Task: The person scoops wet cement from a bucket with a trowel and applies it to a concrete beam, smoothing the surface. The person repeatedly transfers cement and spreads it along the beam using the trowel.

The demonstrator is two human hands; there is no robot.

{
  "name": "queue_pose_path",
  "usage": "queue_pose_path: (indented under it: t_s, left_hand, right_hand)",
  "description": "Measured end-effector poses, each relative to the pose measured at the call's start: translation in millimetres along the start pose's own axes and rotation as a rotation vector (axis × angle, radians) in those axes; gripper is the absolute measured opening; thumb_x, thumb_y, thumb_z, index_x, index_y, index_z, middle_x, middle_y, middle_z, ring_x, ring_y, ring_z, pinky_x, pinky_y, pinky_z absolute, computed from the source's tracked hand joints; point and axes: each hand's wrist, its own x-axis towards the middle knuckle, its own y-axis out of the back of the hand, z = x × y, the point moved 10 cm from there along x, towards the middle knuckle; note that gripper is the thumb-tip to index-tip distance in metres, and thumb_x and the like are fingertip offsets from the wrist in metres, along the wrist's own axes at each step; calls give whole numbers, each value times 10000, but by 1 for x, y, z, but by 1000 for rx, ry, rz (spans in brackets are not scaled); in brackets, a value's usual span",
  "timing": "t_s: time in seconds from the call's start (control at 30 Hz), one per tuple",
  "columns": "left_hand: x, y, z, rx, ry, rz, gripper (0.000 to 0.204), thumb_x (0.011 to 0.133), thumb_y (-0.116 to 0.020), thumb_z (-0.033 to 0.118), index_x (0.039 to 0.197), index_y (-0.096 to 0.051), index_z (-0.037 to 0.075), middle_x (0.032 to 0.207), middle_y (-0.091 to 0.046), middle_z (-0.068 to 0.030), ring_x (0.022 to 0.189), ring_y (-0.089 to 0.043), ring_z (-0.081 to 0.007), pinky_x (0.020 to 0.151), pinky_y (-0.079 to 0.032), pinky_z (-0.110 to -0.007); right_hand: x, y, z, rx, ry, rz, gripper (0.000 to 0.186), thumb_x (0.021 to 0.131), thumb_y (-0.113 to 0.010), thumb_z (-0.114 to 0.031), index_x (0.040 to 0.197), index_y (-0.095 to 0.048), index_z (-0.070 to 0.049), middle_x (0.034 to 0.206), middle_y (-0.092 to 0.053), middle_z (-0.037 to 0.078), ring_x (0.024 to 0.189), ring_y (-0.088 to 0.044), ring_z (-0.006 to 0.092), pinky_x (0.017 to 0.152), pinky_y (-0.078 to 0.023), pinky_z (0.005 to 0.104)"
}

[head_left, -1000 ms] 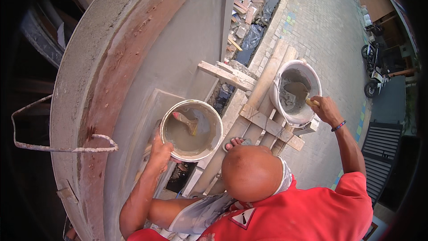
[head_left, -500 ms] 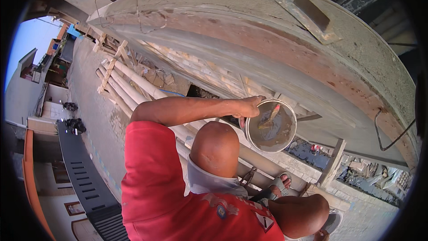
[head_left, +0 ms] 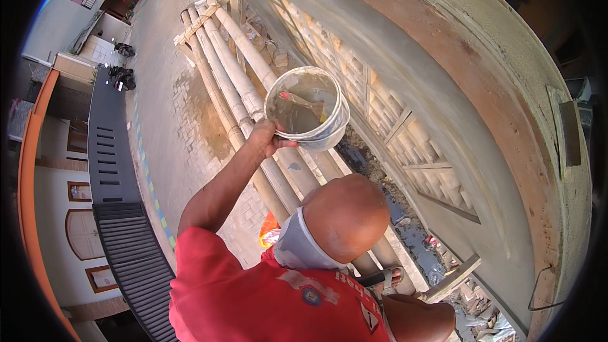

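My left hand (head_left: 271, 136) grips the near-left rim of a white plastic bucket (head_left: 328, 138), held out over long bamboo poles (head_left: 218, 44) lashed with crosspieces. Watery grey mixture lies in it with a brush (head_left: 304, 106) that has a red-tipped handle. Below the bucket are my bare knee (head_left: 347, 215) and my sandalled foot (head_left: 386, 278). The curved plastered wall (head_left: 494, 171) runs along the right, with a float (head_left: 569, 133) on its ledge. My right hand is out of view.
A narrow drain (head_left: 405, 215) with dark water and debris runs between poles and wall. To the left lie the paved lane (head_left: 164, 120), a dark metal gate (head_left: 126, 234) and parked motorcycles (head_left: 120, 76). An orange bag (head_left: 269, 228) is beside the poles.
My view has swung round along the lane and poles. The bucket in my left hand now stands out higher in view. My right hand, earlier at a second bucket, has left view.
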Motion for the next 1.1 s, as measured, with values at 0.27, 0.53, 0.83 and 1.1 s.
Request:
queue_pose_path:
  t_s: [0.27,0.53,0.83,1.1]
  left_hand:
    - [65,171,50,-353,-197,388,374,863,-372,-5,1219,-425,-105,1119,-582,-278,876,-664,-441,602,-667,-462]
    - [121,256,50,-374,-228,404,388,984,-308,166,1266,-537,28,1212,-611,-170,965,-633,-373,754,-612,-445]
    - [169,71,46,196,-189,208,428,949,-568,281,1277,-551,6,1189,-642,-160,1018,-647,-300,810,-562,-364]
    - [30,-136,47,732,-626,44,490,934,-586,393,1225,-569,0,1131,-656,-156,962,-656,-299,792,-555,-385]
  right_hand:
    - [-6,-1,-2,-7,-36,-7,303,709,-771,-104,992,-719,-9,746,-695,139,596,-673,253,492,-532,397]
    - [-39,-21,39,80,-184,-25,349,686,-770,-61,1029,-726,-11,789,-709,130,642,-691,253,522,-552,404]
    - [-44,7,89,-173,-79,83,237,699,-648,-243,823,-763,-76,775,-715,166,770,-708,363,748,-563,450]
    - [-102,-14,101,-59,-161,144,232,726,-612,-169,901,-740,-87,877,-715,177,875,-687,370,811,-541,459]
